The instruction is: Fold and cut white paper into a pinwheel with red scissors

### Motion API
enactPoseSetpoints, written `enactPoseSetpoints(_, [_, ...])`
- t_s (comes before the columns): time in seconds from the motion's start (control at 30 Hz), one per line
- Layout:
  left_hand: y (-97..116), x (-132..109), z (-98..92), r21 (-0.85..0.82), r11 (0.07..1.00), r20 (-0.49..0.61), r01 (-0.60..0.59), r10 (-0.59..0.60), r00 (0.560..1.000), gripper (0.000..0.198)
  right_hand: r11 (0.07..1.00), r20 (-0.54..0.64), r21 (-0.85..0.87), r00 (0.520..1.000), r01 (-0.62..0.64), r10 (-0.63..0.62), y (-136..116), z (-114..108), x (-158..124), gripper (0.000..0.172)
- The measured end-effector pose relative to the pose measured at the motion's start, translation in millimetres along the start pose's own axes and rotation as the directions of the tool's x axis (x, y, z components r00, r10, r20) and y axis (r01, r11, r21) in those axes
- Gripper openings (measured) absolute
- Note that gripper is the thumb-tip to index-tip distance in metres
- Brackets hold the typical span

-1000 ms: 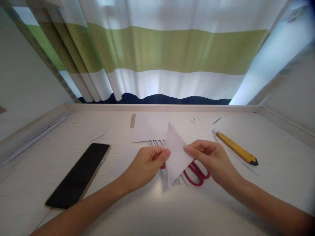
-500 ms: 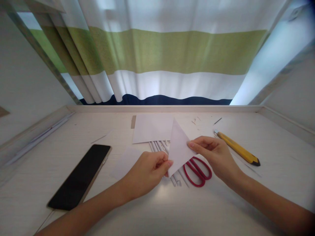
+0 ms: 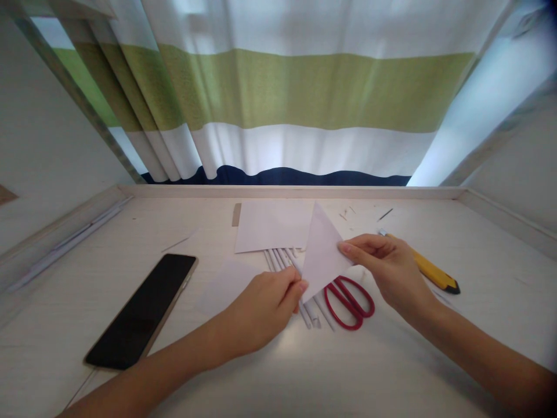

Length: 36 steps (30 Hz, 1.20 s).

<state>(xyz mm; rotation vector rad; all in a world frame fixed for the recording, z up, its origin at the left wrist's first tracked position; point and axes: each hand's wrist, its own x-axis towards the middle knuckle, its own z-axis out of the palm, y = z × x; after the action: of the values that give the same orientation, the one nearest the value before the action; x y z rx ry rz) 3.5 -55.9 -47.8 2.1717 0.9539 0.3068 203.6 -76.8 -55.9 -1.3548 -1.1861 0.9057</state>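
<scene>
Between my two hands, raised above the table, is a white sheet of paper (image 3: 325, 249) with a pointed, triangular outline. My left hand (image 3: 278, 299) pinches its lower left corner between thumb and fingers. At its right edge, my right hand (image 3: 383, 264) is closed on the paper, thumb on top. Below the sheet lie scissors with red handles (image 3: 348, 303), their blades hidden. Several thin white paper rolls (image 3: 278, 260) lie under and beside the held sheet. Behind it, another white sheet (image 3: 272, 226) rests flat on the table.
A black phone (image 3: 141, 313) lies on the left of the table (image 3: 278, 377), near my left forearm. A yellow utility knife (image 3: 435, 273) lies partly behind my right hand. A pale sheet (image 3: 226, 284) sits beside my left hand. Small scraps and a curtain (image 3: 304, 87) are farther back.
The held paper has shifted slightly right and up, with my right hand moving the same way and covering more of the utility knife. Both hands keep their pinch.
</scene>
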Motion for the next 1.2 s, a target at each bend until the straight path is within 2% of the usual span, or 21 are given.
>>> enactPoseSetpoints(0.1, [1, 0, 2.6, 0.108, 0.994, -0.021, -0.025, 0.027, 0.999, 0.03, 1.0, -0.013, -0.001, 1.0, 0.004, -0.004, -1, 0, 1, 0.007])
enactPoseSetpoints(0.2, [1, -1, 5.6, 0.146, 0.989, -0.041, -0.031, 0.037, 0.998, 0.027, 1.0, -0.019, -0.006, 1.0, 0.006, -0.006, -1, 0, 2, 0.007])
enactPoseSetpoints(0.53, [0, 1, 0.6, -0.11, 0.994, -0.037, -0.007, 0.003, 0.999, 0.036, 0.999, -0.04, 0.007, 0.998, 0.047, -0.046, -2, -2, 4, 0.006])
enactPoseSetpoints(0.87, [-2, 1, 1.1, -0.118, 0.993, -0.045, 0.004, -0.009, 0.999, 0.033, 1.0, -0.041, 0.007, 0.999, 0.018, -0.018, 0, 0, 3, 0.009])
enactPoseSetpoints(1.0, [0, -1, 0.3, -0.038, 0.999, -0.053, -0.014, 0.012, 0.999, 0.032, 1.0, -0.008, -0.016, 1.0, 0.005, -0.005, 0, 0, 3, 0.012])
enactPoseSetpoints(1.1, [1, -2, -5.3, -0.045, 0.998, -0.068, -0.031, 0.028, 0.997, 0.032, 1.0, -0.006, -0.002, 1.0, 0.024, -0.024, 0, -1, 4, 0.013])
enactPoseSetpoints(1.2, [-5, 1, -11.7, -0.126, 0.992, -0.084, -0.003, -0.008, 0.996, 0.039, 0.993, -0.085, -0.058, 0.991, 0.103, -0.107, 0, -2, 3, 0.013])
